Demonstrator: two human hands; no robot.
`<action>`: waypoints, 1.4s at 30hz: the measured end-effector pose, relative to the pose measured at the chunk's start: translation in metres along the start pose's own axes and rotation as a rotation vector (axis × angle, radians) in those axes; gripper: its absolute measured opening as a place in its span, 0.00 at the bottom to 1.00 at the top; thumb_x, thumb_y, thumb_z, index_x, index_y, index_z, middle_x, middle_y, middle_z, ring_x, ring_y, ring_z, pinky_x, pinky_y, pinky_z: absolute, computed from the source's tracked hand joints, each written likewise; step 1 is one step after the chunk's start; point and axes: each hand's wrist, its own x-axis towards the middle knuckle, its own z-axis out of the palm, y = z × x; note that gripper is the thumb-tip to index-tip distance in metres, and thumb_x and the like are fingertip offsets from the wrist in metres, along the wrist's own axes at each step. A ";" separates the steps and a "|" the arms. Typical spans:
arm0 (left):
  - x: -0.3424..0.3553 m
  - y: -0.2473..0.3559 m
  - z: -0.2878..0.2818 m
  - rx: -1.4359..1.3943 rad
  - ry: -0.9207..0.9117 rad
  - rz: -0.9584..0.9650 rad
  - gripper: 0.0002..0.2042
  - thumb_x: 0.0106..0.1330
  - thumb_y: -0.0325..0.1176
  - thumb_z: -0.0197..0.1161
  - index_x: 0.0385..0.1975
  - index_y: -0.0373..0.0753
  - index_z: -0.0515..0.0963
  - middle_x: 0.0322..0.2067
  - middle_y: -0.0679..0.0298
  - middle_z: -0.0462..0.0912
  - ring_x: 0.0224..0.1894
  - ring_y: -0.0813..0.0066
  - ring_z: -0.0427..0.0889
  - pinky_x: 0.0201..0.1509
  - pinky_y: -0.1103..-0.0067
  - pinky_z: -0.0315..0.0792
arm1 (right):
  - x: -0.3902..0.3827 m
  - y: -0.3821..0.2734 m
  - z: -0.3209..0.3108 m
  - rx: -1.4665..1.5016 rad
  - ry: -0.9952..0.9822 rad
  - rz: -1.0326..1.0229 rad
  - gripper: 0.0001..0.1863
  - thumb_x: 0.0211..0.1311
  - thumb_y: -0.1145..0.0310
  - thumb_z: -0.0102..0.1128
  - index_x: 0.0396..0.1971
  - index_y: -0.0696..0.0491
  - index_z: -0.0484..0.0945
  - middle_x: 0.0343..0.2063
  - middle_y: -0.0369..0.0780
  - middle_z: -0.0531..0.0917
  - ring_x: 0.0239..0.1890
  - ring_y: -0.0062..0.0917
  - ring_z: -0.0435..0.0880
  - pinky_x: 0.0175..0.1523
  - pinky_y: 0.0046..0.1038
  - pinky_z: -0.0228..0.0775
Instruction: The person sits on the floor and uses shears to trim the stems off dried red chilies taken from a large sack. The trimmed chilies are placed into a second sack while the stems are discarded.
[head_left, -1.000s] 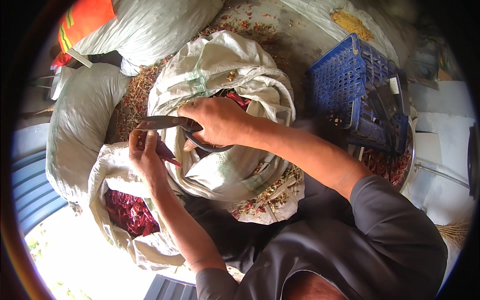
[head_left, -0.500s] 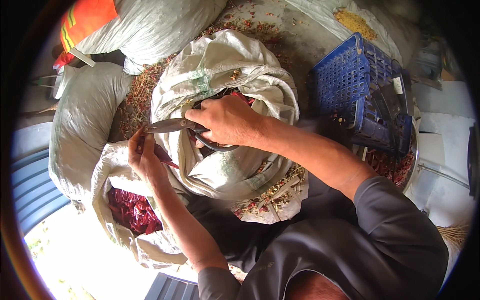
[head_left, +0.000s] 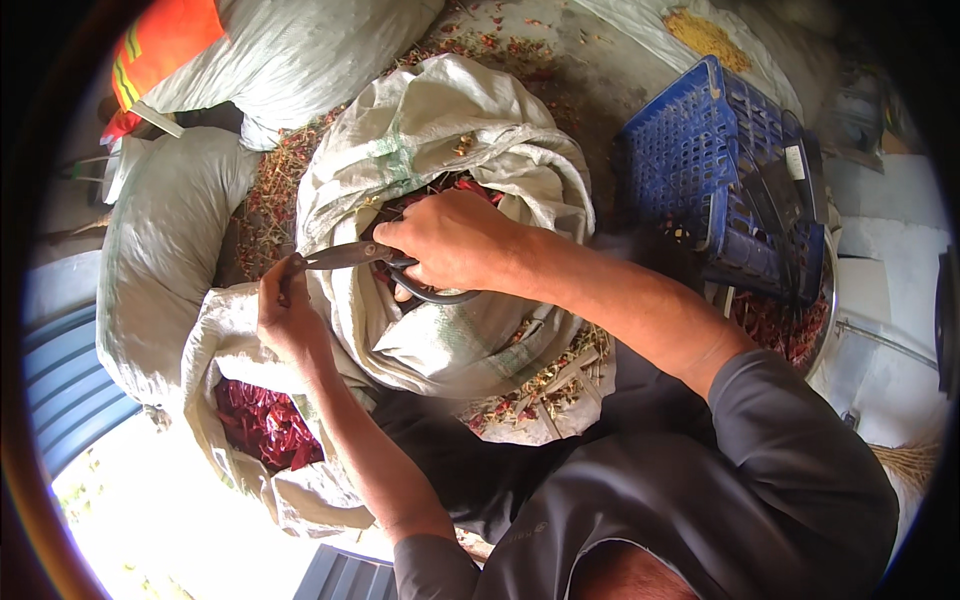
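My right hand (head_left: 437, 240) grips dark metal scissors (head_left: 345, 256) over a white woven sack (head_left: 440, 130) with its rim rolled down. Dried red chilies (head_left: 468, 188) show inside it behind the hand. The blades point left to my left hand (head_left: 283, 290), whose fingers pinch a small dark piece, probably a dried chili, at the scissor tips; it is partly hidden. Below my left hand, another open sack (head_left: 205, 370) holds glossy red chilies (head_left: 268, 423).
Full white sacks (head_left: 155, 240) lie left and behind, one under an orange cloth (head_left: 170, 45). At right, a blue plastic crate (head_left: 670, 170) rests by a round metal container of chilies (head_left: 775, 335). Scattered stems and debris (head_left: 275, 190) cover the floor. Yellow granules (head_left: 705, 40) sit at back right.
The red chili that hung below my left fingers no longer shows there. The scissors' tips have moved slightly right and down since a second ago, and both hands have shifted only slightly.
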 end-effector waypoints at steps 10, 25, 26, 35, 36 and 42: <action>0.002 0.007 -0.004 -0.107 -0.107 -0.244 0.10 0.64 0.22 0.60 0.43 0.37 0.82 0.23 0.72 0.77 0.21 0.90 0.67 0.23 0.88 0.60 | 0.001 -0.004 0.004 0.100 -0.026 0.045 0.24 0.43 0.52 0.76 0.31 0.56 0.79 0.17 0.46 0.80 0.25 0.42 0.84 0.32 0.41 0.74; 0.007 0.014 0.009 -0.458 0.106 -0.322 0.05 0.64 0.21 0.60 0.39 0.32 0.78 0.19 0.70 0.73 0.13 0.87 0.66 0.13 0.86 0.58 | 0.009 -0.023 0.036 0.231 0.164 0.180 0.26 0.39 0.54 0.79 0.36 0.54 0.84 0.18 0.47 0.81 0.25 0.40 0.83 0.33 0.38 0.72; 0.009 0.015 0.010 -0.532 0.153 -0.359 0.05 0.65 0.21 0.60 0.39 0.32 0.78 0.18 0.69 0.73 0.13 0.87 0.66 0.13 0.86 0.58 | 0.009 -0.023 0.036 0.293 0.161 0.189 0.25 0.40 0.53 0.79 0.36 0.54 0.84 0.18 0.46 0.81 0.24 0.38 0.83 0.32 0.36 0.72; 0.000 0.033 0.014 -0.529 0.049 -0.381 0.06 0.64 0.21 0.62 0.40 0.31 0.79 0.23 0.67 0.78 0.19 0.84 0.71 0.20 0.86 0.64 | 0.030 -0.011 0.044 1.003 0.186 0.552 0.25 0.48 0.50 0.76 0.34 0.58 0.81 0.21 0.44 0.83 0.18 0.25 0.78 0.28 0.30 0.72; -0.019 0.046 0.028 -0.485 0.001 -0.391 0.06 0.65 0.22 0.62 0.39 0.31 0.79 0.21 0.66 0.78 0.14 0.84 0.70 0.15 0.85 0.62 | 0.040 -0.003 0.039 1.212 0.311 0.684 0.26 0.49 0.50 0.76 0.36 0.57 0.81 0.23 0.43 0.83 0.18 0.25 0.78 0.28 0.30 0.73; -0.019 0.022 0.004 -0.740 -0.117 -0.476 0.09 0.67 0.24 0.61 0.45 0.34 0.79 0.33 0.63 0.83 0.31 0.81 0.79 0.35 0.85 0.74 | 0.066 0.016 0.013 0.633 0.284 0.447 0.39 0.42 0.33 0.71 0.38 0.57 0.79 0.24 0.42 0.81 0.26 0.27 0.81 0.32 0.29 0.73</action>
